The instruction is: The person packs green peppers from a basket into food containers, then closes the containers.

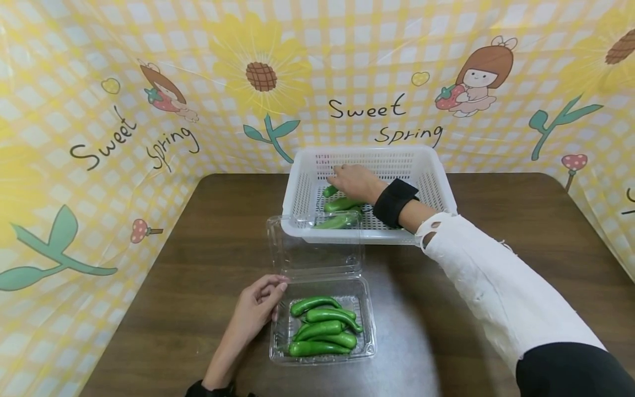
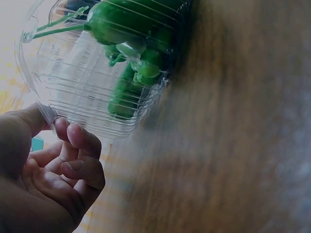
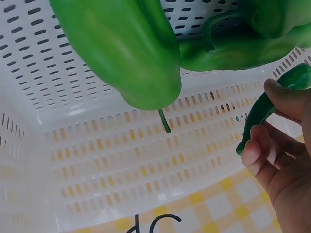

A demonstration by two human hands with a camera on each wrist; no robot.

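Observation:
A clear plastic clamshell box [image 1: 364, 353] lies open on the brown table, with several green peppers [image 1: 322, 332] in its tray. My left hand [image 1: 260, 303] touches the tray's left edge with loosely curled fingers [image 2: 80, 145] and holds nothing. Behind it stands a white perforated basket [image 1: 426, 165] holding a few more green peppers [image 1: 342, 212]. My right hand [image 1: 354, 182] reaches into the basket and pinches one pepper [image 3: 265, 109] between thumb and fingers. Two larger peppers [image 3: 131, 53] fill the top of the right wrist view.
The clamshell's lid [image 1: 312, 248] stands up between tray and basket. A yellow checked cloth [image 1: 149, 82] with sunflowers walls the table at back and sides. Bare brown tabletop [image 1: 521, 231] lies right of the basket.

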